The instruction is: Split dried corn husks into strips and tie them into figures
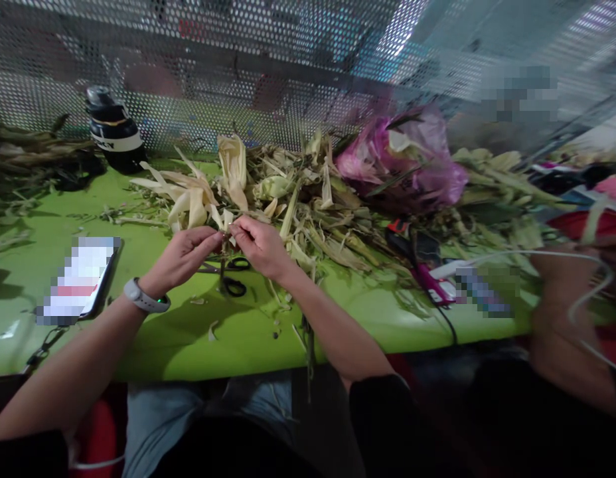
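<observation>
Thumb and fingertips of my left hand (186, 255) are pinched together near the middle of the table. My right hand (262, 244) pinches right beside it, the fingertips of both almost touching. Between them sits a small pale piece of corn husk (228, 218), with a thin dark stem hanging below; the fingers partly hide it. Just under my hands lies a pair of scissors (234, 287) with black handles. Dry, cream-coloured corn husks (192, 199) stand directly behind my left hand, and a folded husk (231, 162) rises farther back.
A heap of husks (338, 232) spreads behind and right of my hands. On the green table (178, 338) lie a phone (81, 279), a dark bottle (116, 133) and a pink plastic bag (402, 159). Another person's arm (561, 299) is at the right, near a white cable (527, 252).
</observation>
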The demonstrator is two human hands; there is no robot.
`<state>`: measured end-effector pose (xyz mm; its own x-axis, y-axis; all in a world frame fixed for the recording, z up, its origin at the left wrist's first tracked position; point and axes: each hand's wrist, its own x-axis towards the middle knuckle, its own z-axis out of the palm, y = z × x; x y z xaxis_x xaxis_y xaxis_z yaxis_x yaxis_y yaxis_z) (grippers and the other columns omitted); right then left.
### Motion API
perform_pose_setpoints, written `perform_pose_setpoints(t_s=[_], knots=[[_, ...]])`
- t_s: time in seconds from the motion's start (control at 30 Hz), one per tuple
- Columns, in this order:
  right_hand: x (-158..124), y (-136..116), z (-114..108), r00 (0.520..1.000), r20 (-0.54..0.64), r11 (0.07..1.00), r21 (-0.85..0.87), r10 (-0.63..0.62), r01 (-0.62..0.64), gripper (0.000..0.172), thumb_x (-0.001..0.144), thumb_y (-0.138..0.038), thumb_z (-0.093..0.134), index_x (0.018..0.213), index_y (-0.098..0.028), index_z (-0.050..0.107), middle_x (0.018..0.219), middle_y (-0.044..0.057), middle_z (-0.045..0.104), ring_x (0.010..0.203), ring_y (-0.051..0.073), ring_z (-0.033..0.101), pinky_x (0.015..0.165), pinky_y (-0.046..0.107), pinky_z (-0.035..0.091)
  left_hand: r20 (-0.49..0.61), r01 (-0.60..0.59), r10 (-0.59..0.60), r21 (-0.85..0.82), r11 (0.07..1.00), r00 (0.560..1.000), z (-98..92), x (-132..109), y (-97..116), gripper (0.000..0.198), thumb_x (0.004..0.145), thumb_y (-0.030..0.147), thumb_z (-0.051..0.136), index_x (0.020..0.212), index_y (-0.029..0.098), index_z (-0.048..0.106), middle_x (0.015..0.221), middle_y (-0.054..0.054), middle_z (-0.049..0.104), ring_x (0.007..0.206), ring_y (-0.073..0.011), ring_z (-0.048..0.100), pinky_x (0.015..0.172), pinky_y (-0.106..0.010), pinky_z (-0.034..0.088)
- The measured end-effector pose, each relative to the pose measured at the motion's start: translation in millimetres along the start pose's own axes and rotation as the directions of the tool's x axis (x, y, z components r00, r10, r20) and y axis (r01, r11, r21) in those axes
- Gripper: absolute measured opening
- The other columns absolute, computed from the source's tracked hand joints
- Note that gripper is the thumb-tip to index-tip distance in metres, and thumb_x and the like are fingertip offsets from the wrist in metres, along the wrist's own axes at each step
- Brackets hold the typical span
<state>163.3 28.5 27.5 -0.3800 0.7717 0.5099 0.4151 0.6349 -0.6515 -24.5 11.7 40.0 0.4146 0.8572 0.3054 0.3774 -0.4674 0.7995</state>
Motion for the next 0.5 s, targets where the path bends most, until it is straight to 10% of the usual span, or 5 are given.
perform_pose_setpoints(t_s=[0.5], knots=[[-2.8,1.0,7.0,0.997,0.027,0.995,0.067,0.071,-0.072,0.025,0.094,-0.035,0.044,0.081,-0.018,0.056,0.07,-0.001,0.056,0.066,0.012,0.05,0.065,0.024,0.039,-0.002,-0.032,0.032,0.079,0.996,0.999,0.8,0.2,1.5,0.015,0.083,0.027,0.056,0.082,0.014,0.064,0.077,-0.004,0.065,0.072,-0.0161,0.059,0.067,-0.027,0.047]])
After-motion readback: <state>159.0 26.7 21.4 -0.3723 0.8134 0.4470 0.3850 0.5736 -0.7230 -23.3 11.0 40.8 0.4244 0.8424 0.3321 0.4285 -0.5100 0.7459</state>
